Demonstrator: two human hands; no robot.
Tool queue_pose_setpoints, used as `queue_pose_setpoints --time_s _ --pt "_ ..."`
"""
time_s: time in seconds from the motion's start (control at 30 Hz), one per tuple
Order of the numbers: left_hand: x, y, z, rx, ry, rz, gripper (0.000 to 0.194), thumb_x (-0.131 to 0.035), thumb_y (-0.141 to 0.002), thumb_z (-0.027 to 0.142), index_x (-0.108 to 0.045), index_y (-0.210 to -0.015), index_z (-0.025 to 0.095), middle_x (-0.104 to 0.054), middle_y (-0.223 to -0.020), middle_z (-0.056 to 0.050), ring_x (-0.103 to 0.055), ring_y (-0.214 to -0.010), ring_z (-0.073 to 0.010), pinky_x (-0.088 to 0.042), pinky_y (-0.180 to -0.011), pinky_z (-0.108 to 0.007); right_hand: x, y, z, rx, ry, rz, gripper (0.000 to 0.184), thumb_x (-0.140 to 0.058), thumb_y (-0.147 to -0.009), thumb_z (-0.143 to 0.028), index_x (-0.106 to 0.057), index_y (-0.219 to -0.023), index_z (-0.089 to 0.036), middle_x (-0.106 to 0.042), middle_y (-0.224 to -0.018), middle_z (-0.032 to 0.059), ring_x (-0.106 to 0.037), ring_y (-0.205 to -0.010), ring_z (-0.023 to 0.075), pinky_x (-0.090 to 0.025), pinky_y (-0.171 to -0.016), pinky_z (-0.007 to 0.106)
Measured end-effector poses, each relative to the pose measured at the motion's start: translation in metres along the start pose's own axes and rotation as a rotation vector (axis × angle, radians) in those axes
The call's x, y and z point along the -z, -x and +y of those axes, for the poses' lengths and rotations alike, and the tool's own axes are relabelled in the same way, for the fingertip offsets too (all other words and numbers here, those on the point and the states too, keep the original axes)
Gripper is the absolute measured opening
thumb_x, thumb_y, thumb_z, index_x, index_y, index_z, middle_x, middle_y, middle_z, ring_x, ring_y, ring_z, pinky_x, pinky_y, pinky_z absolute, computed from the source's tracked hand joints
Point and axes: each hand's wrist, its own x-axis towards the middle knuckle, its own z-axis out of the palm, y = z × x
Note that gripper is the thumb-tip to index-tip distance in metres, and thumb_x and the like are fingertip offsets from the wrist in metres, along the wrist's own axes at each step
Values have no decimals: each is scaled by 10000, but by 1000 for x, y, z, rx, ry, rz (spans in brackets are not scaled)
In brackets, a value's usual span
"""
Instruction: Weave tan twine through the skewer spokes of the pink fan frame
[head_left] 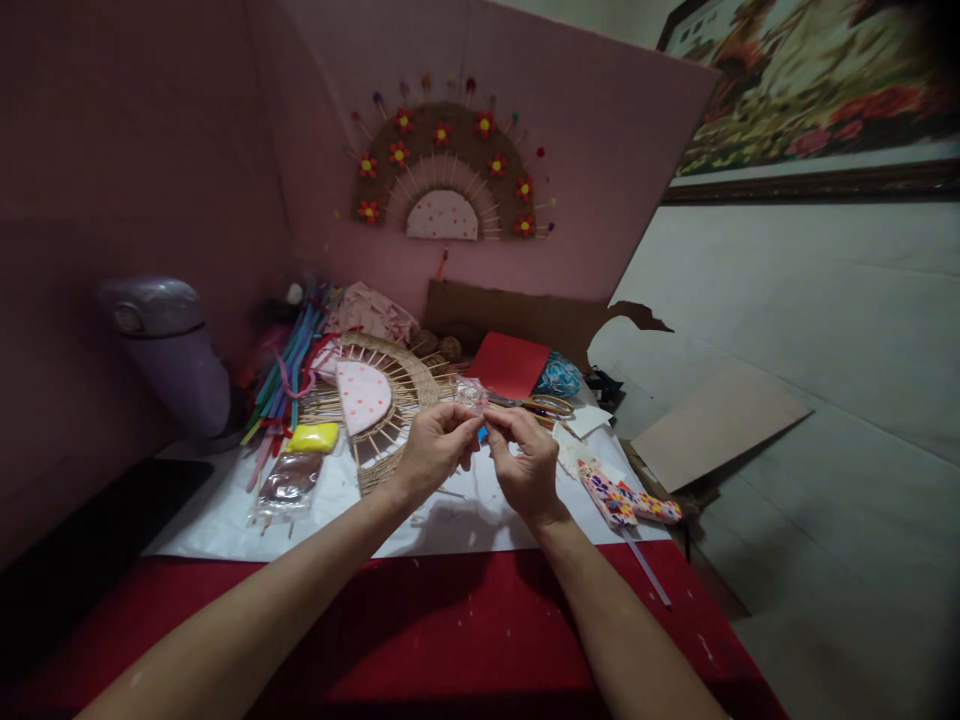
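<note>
My left hand (442,440) and my right hand (525,460) meet over the white sheet, their fingertips pinched close together. Whatever lies between them is too small to make out; a bit of blue (482,434) shows beside the fingers. Just behind the fingertips is a clear crinkled plastic piece (471,391). To the left of my left hand rests a half-round fan of sticks and twine (431,375) with a pink dotted centre (364,396). Gold-handled scissors (551,405) lie behind my right hand.
Left are a purple bottle (169,350), coloured pipe cleaners (296,350), yellow clay (313,437) and a brown clay packet (292,480). Behind stand red paper (506,362) and blue yarn (559,374). Right lie floral fabric (607,495) and a glue stick (646,570). A flowered half-round piece (450,140) hangs behind.
</note>
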Motion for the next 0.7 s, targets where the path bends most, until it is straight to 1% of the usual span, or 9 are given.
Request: queue_pose_setpoints --time_s 0.1,0.27,0.37,0.47,0.57,0.7 --pt "0 0 -2 -66 -123 20 184 -570 -771 305 -617 -753 128 -531 -549 18 -468 -410 -65 -355 -386 -179 0 0 2 -20 12 -34 174 -506 -826 -159 -635 -932 -208 -645 -883 56 -606 -837 181 -505 -730 336" --pt "2 1 -7 -171 -314 43 136 -525 -779 217 -639 -793 145 -555 -582 4 -487 -468 -85 -380 -451 -197 0 0 5 -59 2 -72 159 -500 -842 -187 -637 -919 -207 -646 -873 53 -614 -774 177 -511 -665 325" --pt "4 1 -7 -229 -436 59 152 -505 -782 190 -649 -817 160 -587 -619 -10 -514 -524 -102 -389 -497 -206 0 0 6 -41 20 -105 152 -488 -845 -176 -625 -908 -198 -644 -853 51 -604 -746 164 -496 -658 305" --pt "6 0 -7 -282 -545 81 147 -506 -766 157 -652 -785 160 -608 -632 -18 -527 -563 -114 -388 -545 -219 -2 0 6 -5 60 -117 129 -483 -836 -160 -603 -879 -180 -630 -797 45 -580 -699 151 -475 -642 283" --pt "5 0 -7 -295 -580 89 138 -506 -753 139 -643 -748 158 -620 -644 -22 -533 -583 -121 -384 -571 -225 -5 2 6 19 118 -92 94 -480 -825 -166 -573 -813 -176 -596 -727 33 -552 -647 145 -456 -607 272" --pt "3 0 -6 -290 -562 88 136 -498 -753 148 -624 -706 161 -594 -613 -6 -505 -557 -112 -365 -553 -216 -9 3 6 39 206 -43 85 -468 -822 -176 -544 -784 -177 -563 -685 27 -527 -604 146 -437 -574 266"
